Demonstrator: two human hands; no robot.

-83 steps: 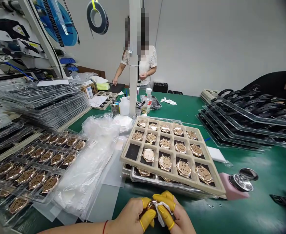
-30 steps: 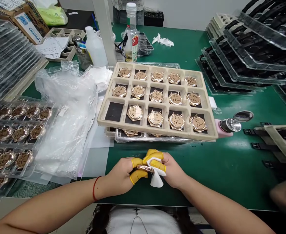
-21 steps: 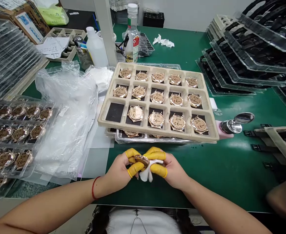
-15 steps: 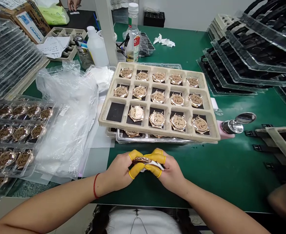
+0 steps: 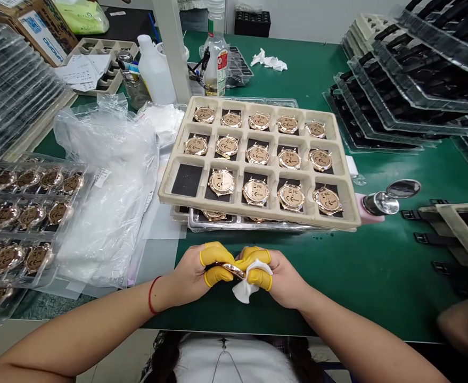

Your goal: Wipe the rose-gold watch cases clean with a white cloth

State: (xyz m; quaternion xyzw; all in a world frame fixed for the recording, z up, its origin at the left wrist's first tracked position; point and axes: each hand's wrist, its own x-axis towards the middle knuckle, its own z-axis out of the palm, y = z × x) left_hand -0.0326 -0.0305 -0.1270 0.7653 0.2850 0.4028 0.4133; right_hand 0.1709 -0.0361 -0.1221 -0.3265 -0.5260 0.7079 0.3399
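Yellow finger cots cover the thumb and fingertips of both hands. My left hand (image 5: 196,274) is closed on a rose-gold watch case (image 5: 234,270), held tilted at the table's front. Pinched in my right hand (image 5: 279,276) is a white wipe (image 5: 245,290), its loose end hanging down beside the case. The right fingertips are up against the case's edge. Just beyond both hands, a beige tray (image 5: 260,215) carries several watch cases with their engraved backs up. Its front-left compartment shows only a black pad (image 5: 188,180).
Clear trays of watch cases (image 5: 32,217) and a plastic bag (image 5: 101,223) lie left. A pink pump bottle (image 5: 371,207) with its lid raised stands right of the beige tray. Stacked trays of black straps (image 5: 409,101) rise at the right. Bottles (image 5: 156,72) stand behind.
The watch case has turned and tilted down to the right in my left hand. My right hand has shifted the wipe, which now hangs lower and shows more.
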